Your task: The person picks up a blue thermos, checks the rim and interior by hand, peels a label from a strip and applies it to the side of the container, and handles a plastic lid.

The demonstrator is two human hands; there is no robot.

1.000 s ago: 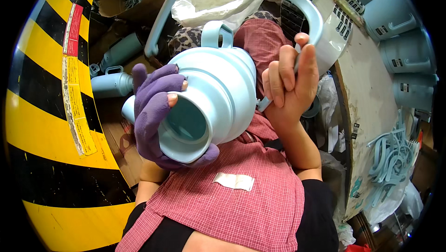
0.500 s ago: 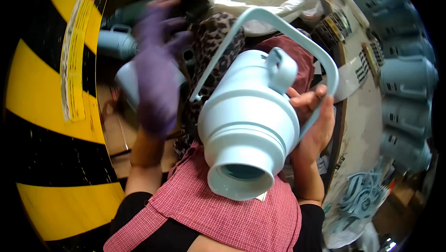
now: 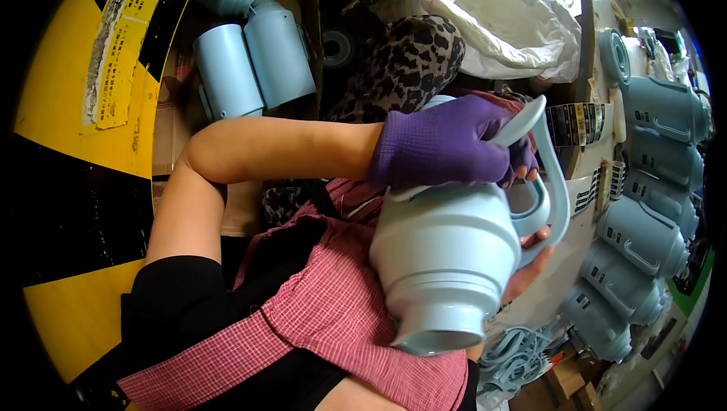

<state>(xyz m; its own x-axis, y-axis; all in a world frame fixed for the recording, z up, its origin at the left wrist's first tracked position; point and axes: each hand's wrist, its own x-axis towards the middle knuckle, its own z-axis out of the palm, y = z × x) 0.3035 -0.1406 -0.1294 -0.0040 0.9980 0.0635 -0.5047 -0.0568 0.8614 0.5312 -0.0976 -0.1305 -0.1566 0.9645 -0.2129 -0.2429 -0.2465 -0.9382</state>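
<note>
A light-blue plastic vacuum-flask shell (image 3: 447,241) lies tilted on my lap, its round open mouth toward me. It has a small loop grip on its right side and a long curved carrying handle (image 3: 559,184). My left hand (image 3: 454,144), in a purple glove with bare fingertips, reaches across the shell and is closed around the handle near its upper end. My right hand (image 3: 528,273), bare, is at the shell's right side with fingers curled by the handle's lower end. The shell and handle hide much of it.
Several similar shells (image 3: 644,237) line the bench (image 3: 556,275) at right, near a pile of loose light-blue handles (image 3: 515,354). More shells (image 3: 231,70) lie at far left. A bag-lined container (image 3: 507,25) stands ahead. A yellow-black striped panel (image 3: 76,146) borders the left.
My left hand has come from the far left across to the carrying handle and closed on it. The handle has swung to the right side of the shell. The view has shifted.
</note>
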